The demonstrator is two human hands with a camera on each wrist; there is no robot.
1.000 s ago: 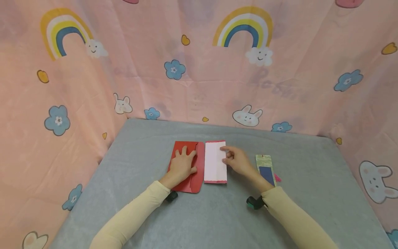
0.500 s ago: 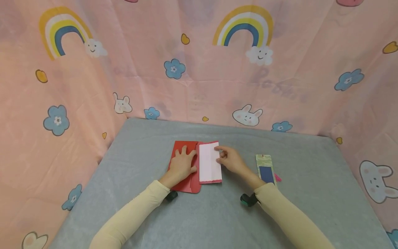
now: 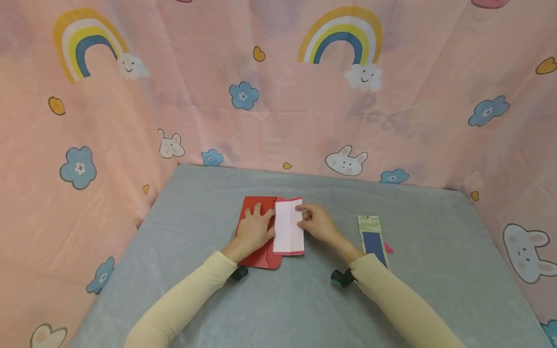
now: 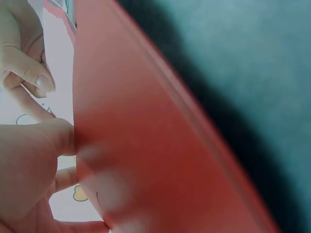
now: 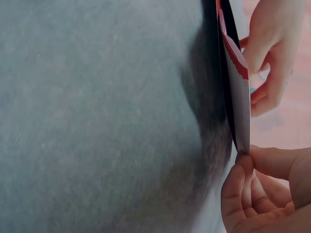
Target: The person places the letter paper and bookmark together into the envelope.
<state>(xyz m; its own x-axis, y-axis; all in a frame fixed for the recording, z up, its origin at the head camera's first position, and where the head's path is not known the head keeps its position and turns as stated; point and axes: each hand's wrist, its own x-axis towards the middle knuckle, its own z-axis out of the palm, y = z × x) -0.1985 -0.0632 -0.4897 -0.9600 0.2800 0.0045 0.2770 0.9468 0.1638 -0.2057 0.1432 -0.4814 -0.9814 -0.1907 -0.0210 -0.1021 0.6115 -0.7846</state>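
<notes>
My left hand [image 3: 254, 228] lies spread on a red paper envelope [image 3: 267, 258], its fingers apart and resting on the surface. The left wrist view has the envelope [image 4: 131, 111] close up, with that hand's fingertips at its edge. Between thumb and fingers, my right hand [image 3: 321, 224] pinches the right edge of a folded white card [image 3: 288, 229] with pink-red strips along its top and bottom. The card overlaps the right part of the envelope, its left edge close to my left thumb. In the right wrist view the card [image 5: 240, 104] appears edge-on, with its folded layers slightly apart.
A green bookmark with a dark blue panel [image 3: 374, 245] lies right of my right hand, partly behind the sleeve. Its pink tassel [image 3: 389, 248] sticks out beside it. A grey cloth [image 3: 296, 304] covers the table, and a pink printed curtain [image 3: 283, 125] surrounds it.
My right hand has moved left with the white card, from beside the envelope to over its right part. The left hand has stayed in place on the envelope.
</notes>
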